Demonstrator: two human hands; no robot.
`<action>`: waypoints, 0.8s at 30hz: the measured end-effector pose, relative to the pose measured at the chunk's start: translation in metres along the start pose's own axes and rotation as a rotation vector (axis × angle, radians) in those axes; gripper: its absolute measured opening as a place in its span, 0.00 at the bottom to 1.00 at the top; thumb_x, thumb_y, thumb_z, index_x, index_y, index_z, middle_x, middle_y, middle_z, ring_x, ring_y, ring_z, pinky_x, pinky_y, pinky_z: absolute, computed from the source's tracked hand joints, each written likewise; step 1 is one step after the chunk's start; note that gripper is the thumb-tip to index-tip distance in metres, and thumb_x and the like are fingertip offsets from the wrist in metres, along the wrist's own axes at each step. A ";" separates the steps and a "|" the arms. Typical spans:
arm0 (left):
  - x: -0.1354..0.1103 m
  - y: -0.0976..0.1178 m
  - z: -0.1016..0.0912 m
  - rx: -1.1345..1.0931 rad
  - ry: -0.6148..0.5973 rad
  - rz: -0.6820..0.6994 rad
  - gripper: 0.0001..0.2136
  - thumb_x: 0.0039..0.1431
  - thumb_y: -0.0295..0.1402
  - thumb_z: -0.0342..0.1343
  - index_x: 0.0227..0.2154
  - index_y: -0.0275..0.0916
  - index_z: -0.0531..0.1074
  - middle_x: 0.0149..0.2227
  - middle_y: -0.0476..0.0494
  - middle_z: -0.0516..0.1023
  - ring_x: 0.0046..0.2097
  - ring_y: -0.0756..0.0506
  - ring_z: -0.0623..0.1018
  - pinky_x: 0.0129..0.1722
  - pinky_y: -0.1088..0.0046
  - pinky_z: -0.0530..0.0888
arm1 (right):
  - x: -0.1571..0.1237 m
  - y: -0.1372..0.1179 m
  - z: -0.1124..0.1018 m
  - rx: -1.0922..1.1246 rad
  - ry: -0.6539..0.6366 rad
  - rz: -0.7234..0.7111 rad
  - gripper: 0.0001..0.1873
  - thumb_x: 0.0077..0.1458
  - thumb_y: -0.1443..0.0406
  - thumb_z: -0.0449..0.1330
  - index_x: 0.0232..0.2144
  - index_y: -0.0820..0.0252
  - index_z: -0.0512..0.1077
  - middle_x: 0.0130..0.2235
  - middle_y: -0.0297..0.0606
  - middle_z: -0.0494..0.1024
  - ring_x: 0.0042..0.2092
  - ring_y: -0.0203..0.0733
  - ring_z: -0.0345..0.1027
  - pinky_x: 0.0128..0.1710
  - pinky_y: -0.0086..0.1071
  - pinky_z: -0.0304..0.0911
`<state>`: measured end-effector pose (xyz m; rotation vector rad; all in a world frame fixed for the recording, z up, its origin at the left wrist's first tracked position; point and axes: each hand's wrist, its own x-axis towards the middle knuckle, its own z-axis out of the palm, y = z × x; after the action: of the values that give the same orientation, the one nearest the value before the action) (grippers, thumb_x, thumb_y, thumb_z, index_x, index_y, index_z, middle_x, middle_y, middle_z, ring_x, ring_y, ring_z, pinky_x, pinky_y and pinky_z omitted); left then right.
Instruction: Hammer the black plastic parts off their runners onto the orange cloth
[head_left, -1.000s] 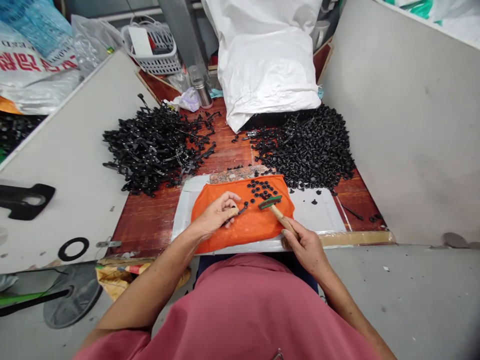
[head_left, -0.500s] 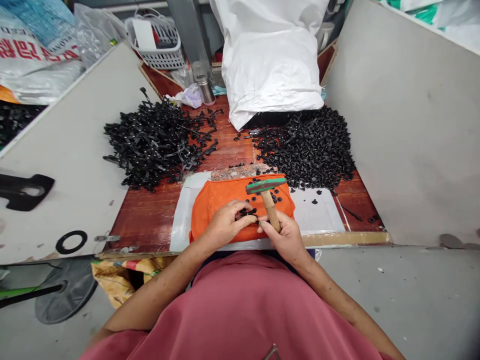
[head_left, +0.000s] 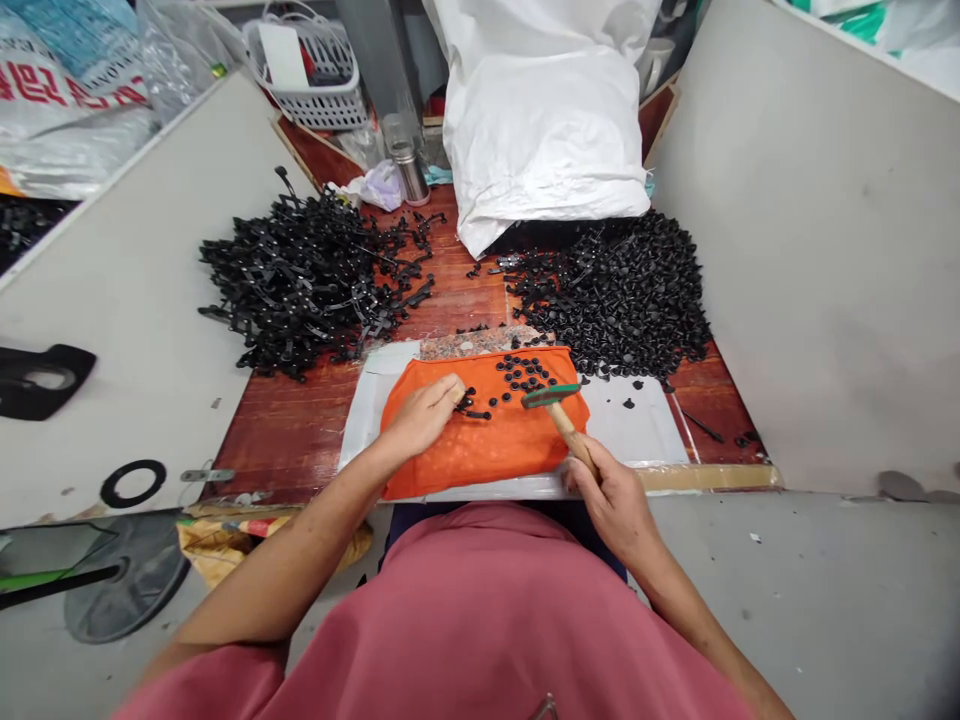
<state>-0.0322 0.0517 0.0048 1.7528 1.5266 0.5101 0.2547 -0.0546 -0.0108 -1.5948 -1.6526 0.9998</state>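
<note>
My right hand (head_left: 611,490) is closed round the wooden handle of a hammer (head_left: 551,396) with a green-edged head, held over the right part of an orange cloth (head_left: 450,455). My left hand (head_left: 424,418) is closed at the cloth's left side, gripping a small bunch of black plastic strips (head_left: 472,408) that stick out past its fingertips. Part of the bunch is hidden by the fingers. Small round black caps (head_left: 517,375) lie loose on the cloth between the hands, toward its far edge.
A tangled heap of black strips (head_left: 300,280) stands at the left, and a pile of small black caps (head_left: 630,300) at the right. A white sack (head_left: 551,120) is behind them. Grey side panels (head_left: 810,260) flank the bench. A speckled stone slab (head_left: 472,344) lies behind the cloth.
My hands have moved apart. The left went left and away from me with black strips in it; the right moved right with the hammer, which has come off the middle of the cloth.
</note>
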 end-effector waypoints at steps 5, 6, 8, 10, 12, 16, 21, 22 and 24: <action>0.008 0.004 0.011 0.155 -0.089 0.070 0.14 0.70 0.41 0.42 0.29 0.43 0.61 0.28 0.51 0.66 0.33 0.47 0.70 0.35 0.71 0.63 | -0.020 0.022 -0.002 -0.252 -0.082 0.012 0.22 0.69 0.57 0.51 0.61 0.47 0.72 0.43 0.36 0.85 0.40 0.48 0.81 0.37 0.35 0.71; 0.009 0.005 0.013 0.179 -0.087 0.066 0.14 0.70 0.42 0.42 0.29 0.43 0.62 0.28 0.51 0.67 0.33 0.46 0.71 0.35 0.71 0.63 | -0.021 0.024 0.000 -0.276 -0.079 0.013 0.22 0.70 0.57 0.51 0.61 0.47 0.72 0.44 0.37 0.86 0.42 0.49 0.81 0.38 0.36 0.72; 0.012 0.006 0.016 0.220 -0.090 0.055 0.14 0.71 0.42 0.41 0.30 0.43 0.62 0.28 0.50 0.68 0.33 0.45 0.72 0.35 0.71 0.62 | -0.021 0.026 0.004 -0.298 -0.072 0.016 0.22 0.70 0.58 0.50 0.62 0.48 0.71 0.47 0.38 0.86 0.44 0.50 0.81 0.40 0.37 0.72; 0.014 0.007 0.017 0.252 -0.100 0.053 0.14 0.71 0.42 0.41 0.30 0.44 0.63 0.29 0.49 0.71 0.35 0.44 0.74 0.36 0.70 0.63 | -0.019 0.026 0.005 -0.299 -0.072 0.010 0.22 0.70 0.58 0.50 0.62 0.48 0.71 0.48 0.38 0.85 0.45 0.50 0.81 0.41 0.37 0.73; 0.015 0.007 0.017 0.289 -0.109 0.053 0.14 0.71 0.42 0.41 0.31 0.44 0.65 0.31 0.48 0.73 0.36 0.43 0.75 0.36 0.70 0.63 | -0.018 0.026 0.005 -0.300 -0.072 0.003 0.22 0.70 0.57 0.50 0.62 0.47 0.71 0.48 0.38 0.85 0.45 0.50 0.82 0.41 0.37 0.73; 0.016 0.011 0.018 0.394 -0.127 0.048 0.14 0.73 0.42 0.41 0.34 0.44 0.68 0.32 0.46 0.77 0.38 0.42 0.77 0.36 0.69 0.63 | -0.019 0.027 0.005 -0.304 -0.082 0.015 0.22 0.71 0.56 0.50 0.62 0.47 0.71 0.46 0.37 0.86 0.43 0.49 0.82 0.40 0.36 0.72; 0.014 0.018 0.019 0.500 -0.152 0.001 0.14 0.74 0.41 0.42 0.38 0.43 0.70 0.35 0.43 0.80 0.39 0.40 0.79 0.35 0.69 0.62 | -0.019 0.026 0.003 -0.294 -0.099 0.045 0.22 0.70 0.56 0.51 0.62 0.47 0.72 0.45 0.37 0.86 0.42 0.49 0.81 0.39 0.37 0.72; 0.014 0.019 0.019 0.510 -0.156 -0.009 0.14 0.74 0.41 0.42 0.38 0.43 0.70 0.36 0.43 0.81 0.40 0.40 0.79 0.35 0.69 0.62 | -0.019 0.025 0.002 -0.282 -0.106 0.041 0.22 0.70 0.57 0.51 0.62 0.47 0.71 0.47 0.37 0.86 0.43 0.49 0.81 0.40 0.37 0.73; 0.013 0.020 0.019 0.521 -0.156 -0.018 0.14 0.74 0.41 0.42 0.39 0.43 0.71 0.37 0.42 0.81 0.40 0.40 0.80 0.35 0.69 0.62 | -0.016 0.020 -0.002 -0.261 -0.100 0.015 0.23 0.71 0.58 0.50 0.65 0.47 0.69 0.52 0.38 0.84 0.48 0.49 0.81 0.44 0.38 0.73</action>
<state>-0.0022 0.0588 0.0051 2.1029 1.6573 -0.0478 0.2680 -0.0703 -0.0262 -1.7501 -1.9064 0.9136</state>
